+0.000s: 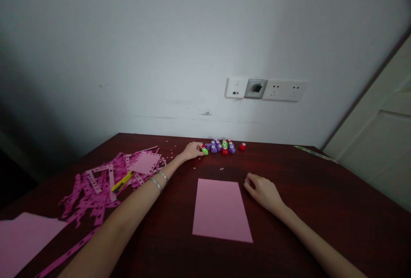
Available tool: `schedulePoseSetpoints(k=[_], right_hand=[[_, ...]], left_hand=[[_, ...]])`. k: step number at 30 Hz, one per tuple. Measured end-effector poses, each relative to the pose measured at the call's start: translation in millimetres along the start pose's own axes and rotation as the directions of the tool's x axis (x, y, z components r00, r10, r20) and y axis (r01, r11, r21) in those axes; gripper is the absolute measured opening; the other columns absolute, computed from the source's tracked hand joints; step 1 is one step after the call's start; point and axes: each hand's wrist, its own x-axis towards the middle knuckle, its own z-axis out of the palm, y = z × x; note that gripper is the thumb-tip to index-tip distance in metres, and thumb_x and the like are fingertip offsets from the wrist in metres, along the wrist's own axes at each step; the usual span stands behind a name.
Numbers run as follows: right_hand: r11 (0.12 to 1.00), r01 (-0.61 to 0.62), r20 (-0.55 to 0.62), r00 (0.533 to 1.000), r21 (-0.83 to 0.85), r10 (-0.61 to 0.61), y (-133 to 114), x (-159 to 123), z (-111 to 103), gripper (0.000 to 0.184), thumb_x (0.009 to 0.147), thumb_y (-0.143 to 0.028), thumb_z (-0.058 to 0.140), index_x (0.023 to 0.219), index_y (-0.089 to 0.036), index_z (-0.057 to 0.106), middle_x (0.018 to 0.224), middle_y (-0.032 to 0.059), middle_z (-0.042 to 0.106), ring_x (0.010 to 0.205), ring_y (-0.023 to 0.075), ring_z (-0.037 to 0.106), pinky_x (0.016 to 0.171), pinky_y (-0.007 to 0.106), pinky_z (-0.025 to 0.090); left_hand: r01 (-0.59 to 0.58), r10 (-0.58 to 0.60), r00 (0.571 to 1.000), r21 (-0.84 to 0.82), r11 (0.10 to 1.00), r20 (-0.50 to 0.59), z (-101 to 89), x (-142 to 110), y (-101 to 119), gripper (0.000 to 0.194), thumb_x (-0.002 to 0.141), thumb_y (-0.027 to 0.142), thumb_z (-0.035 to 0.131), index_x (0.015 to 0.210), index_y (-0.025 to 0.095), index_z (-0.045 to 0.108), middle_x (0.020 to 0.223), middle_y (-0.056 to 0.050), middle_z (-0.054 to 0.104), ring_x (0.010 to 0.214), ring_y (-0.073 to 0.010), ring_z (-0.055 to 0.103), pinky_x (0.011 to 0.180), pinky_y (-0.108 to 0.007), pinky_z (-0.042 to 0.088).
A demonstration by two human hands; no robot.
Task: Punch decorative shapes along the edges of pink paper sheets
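Observation:
My left hand reaches to the far side of the table, its fingers closed on a small green paper punch. Just right of it is a cluster of small punches, among them a purple punch, a red punch and another green punch. A separate red punch sits a little farther right. A blank pink sheet of paper lies flat in front of me. Beside its upper right corner my right hand rests on the table with curled fingers and nothing visible in them.
At left lies a heap of punched pink paper strips with a yellow utility knife on it. More pink paper lies near the left edge. Tiny pink cutouts dot the dark red table. A wall with sockets stands behind.

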Motion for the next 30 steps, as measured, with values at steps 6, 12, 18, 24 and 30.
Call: schedulePoseSetpoints(k=[6, 12, 18, 24, 30], right_hand=[[1.0, -0.008, 0.005, 1.0, 0.003, 0.008, -0.3, 0.6, -0.1, 0.018, 0.086, -0.027, 0.043, 0.07, -0.02, 0.051, 0.073, 0.0001, 0.064, 0.062, 0.0149, 0.058, 0.051, 0.022, 0.026], [1.0, -0.017, 0.012, 1.0, 0.002, 0.017, -0.8, -0.1, -1.6, 0.019, 0.086, -0.027, 0.044, 0.07, -0.02, 0.052, 0.073, 0.0011, 0.064, 0.064, 0.0151, 0.059, 0.051, 0.022, 0.027], [1.0, -0.019, 0.012, 1.0, 0.019, 0.019, -0.8, 0.2, -2.5, 0.02, 0.086, -0.028, 0.043, 0.07, -0.02, 0.052, 0.073, 0.0013, 0.064, 0.063, 0.0153, 0.058, 0.051, 0.022, 0.026], [0.997, -0.02, -0.006, 1.0, 0.068, 0.021, 2.4, 0.7, 1.9, 0.02, 0.085, -0.028, 0.044, 0.069, -0.019, 0.053, 0.073, 0.0016, 0.064, 0.063, 0.0157, 0.057, 0.052, 0.023, 0.025], [0.978, 0.003, -0.023, 1.0, 0.211, 0.002, 4.4, 3.2, -3.7, 0.023, 0.086, -0.03, 0.042, 0.076, -0.019, 0.059, 0.069, 0.0014, 0.062, 0.062, 0.0158, 0.056, 0.055, 0.024, 0.035]], left_hand=[[-0.03, 0.03, 1.0, -0.046, 0.998, 0.004, 1.2, -7.6, 5.1, 0.026, 0.06, 0.039, 0.068, 0.064, 0.014, 0.062, 0.053, 0.004, 0.053, 0.051, -0.0099, 0.046, 0.048, -0.021, 0.031], [-0.077, 0.073, 0.996, -0.1, 0.992, -0.042, -11.0, -18.2, 29.9, 0.023, 0.063, 0.035, 0.066, 0.071, 0.013, 0.063, 0.061, 0.001, 0.057, 0.057, -0.0107, 0.049, 0.052, -0.021, 0.036], [-0.224, 0.214, 0.974, -0.165, 0.961, -0.076, -28.8, -49.7, 83.9, 0.025, 0.065, 0.035, 0.068, 0.077, 0.014, 0.061, 0.072, -0.001, 0.059, 0.063, -0.0107, 0.051, 0.058, -0.022, 0.04], [-0.27, 0.277, 0.961, -0.17, 0.948, 0.019, -21.5, -84.0, 113.1, 0.021, 0.063, 0.03, 0.069, 0.075, 0.015, 0.059, 0.072, 0.0, 0.058, 0.065, -0.0115, 0.05, 0.061, -0.023, 0.04], [-0.307, 0.319, 0.946, -0.152, 0.939, 0.059, -16.9, -90.5, 124.4, 0.017, 0.063, 0.025, 0.068, 0.074, 0.016, 0.058, 0.072, 0.0, 0.055, 0.069, -0.0122, 0.05, 0.063, -0.024, 0.04]])
